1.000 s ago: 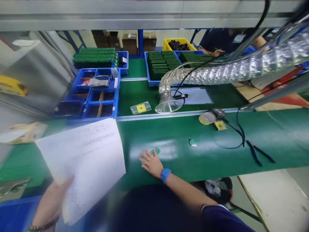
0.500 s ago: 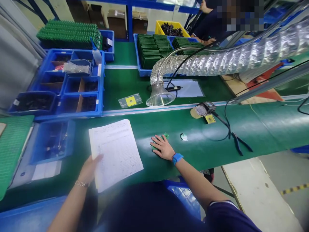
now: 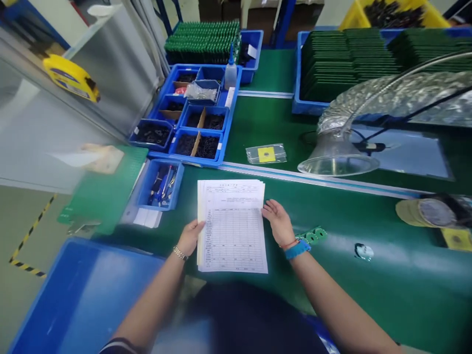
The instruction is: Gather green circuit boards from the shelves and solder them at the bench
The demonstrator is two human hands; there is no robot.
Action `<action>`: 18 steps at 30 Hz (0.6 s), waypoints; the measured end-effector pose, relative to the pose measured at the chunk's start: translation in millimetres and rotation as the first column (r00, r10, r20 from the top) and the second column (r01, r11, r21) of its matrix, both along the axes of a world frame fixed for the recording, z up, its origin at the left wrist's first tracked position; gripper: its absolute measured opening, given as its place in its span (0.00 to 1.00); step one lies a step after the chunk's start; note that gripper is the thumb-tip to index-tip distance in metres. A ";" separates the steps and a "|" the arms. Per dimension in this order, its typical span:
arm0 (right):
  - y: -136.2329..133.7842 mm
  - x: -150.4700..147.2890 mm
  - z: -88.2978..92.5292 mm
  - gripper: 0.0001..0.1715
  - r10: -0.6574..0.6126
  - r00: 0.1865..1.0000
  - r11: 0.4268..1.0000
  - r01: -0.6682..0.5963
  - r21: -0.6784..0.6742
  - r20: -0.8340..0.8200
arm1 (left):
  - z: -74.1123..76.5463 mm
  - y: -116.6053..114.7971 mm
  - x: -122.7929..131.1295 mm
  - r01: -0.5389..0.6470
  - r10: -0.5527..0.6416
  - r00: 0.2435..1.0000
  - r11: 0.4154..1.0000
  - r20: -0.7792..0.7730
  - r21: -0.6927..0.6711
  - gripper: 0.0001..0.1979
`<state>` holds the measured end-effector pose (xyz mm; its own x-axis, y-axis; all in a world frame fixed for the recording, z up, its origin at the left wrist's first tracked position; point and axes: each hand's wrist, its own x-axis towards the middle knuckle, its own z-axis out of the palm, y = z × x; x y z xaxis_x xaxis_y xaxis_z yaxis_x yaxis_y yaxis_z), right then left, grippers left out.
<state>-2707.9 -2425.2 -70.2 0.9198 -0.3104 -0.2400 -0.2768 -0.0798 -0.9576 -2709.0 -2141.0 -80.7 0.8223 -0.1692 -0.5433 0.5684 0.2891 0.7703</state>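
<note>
In the head view, my left hand grips a stack of printed sheets by its left edge, thumb on top. The top sheet carries a ruled table. My right hand is at the stack's right edge, fingers loosely extended and the fingertips at the paper; I see no grip there. By my right wrist, which wears a blue band, a green circuit board with round cut-outs lies partly hidden. Farther right rests a small round pale piece on the green bench.
A blue tray of pens and a divided blue bin stand left. Beyond the sheets lies a clear bag with a yellow label. A fume-extraction hood hangs at right, before a blue crate of green boards.
My right hand has left the green board and come to the papers' right edge. The papers now sit squarer before me. The view has swung left.
</note>
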 end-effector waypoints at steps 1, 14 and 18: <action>-1.3 8.1 3.5 0.41 -0.011 1.000 0.999 0.011 0.045 -0.018 | 0.7 0.1 -0.2 0.004 -0.004 1.000 1.000 0.008 -0.010 0.19; -21.3 1.0 34.0 0.18 0.178 0.968 0.912 -0.095 0.399 -0.178 | 21.8 -0.3 24.6 0.079 -0.075 0.996 0.994 0.054 -0.070 0.18; -23.7 -3.8 32.8 0.17 0.156 0.960 0.916 -0.051 0.399 -0.234 | 15.1 -6.2 32.9 0.046 -0.046 0.998 0.999 0.030 0.004 0.12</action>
<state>-2711.6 -2449.0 -37.4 0.8323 -0.0519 -0.5519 -0.5263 0.2385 -0.8161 -2676.1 -2147.2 -65.6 0.8297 -0.2061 -0.5188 0.5576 0.2607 0.7881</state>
